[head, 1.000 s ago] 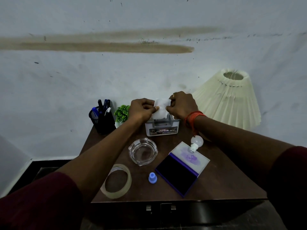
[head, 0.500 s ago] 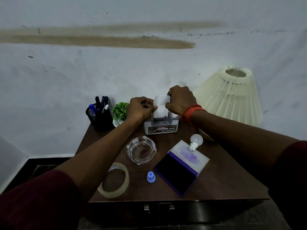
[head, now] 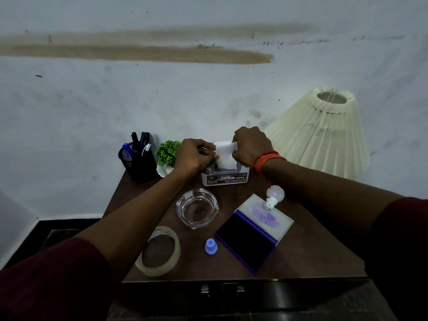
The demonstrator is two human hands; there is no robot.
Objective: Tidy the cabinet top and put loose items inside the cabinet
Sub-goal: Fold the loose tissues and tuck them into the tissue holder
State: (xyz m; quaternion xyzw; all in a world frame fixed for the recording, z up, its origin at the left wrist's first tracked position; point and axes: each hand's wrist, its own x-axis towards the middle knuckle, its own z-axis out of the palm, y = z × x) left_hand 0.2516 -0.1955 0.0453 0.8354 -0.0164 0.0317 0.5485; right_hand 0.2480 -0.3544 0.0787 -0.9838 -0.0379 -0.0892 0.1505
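Observation:
A white tissue (head: 225,156) sticks up out of a small white tissue box (head: 225,178) at the back of the brown cabinet top (head: 308,253). My left hand (head: 195,157) pinches the tissue's left edge and my right hand (head: 251,144) grips its right edge, both over the box. Loose on the top lie a glass ashtray (head: 197,210), a roll of clear tape (head: 159,251), a small blue cap (head: 210,246), an open purple stamp pad (head: 253,232) and a white bulb (head: 273,196) resting on the pad's lid.
A black mesh pen holder (head: 139,158) and a small green plant (head: 167,156) stand at the back left. A cream pleated lampshade (head: 324,135) leans at the back right against the wall. The cabinet's front handles (head: 222,288) show below the near edge.
Both hands stay on the tissue over the box; they have shifted only slightly, and the tissue now stands a little flatter between them.

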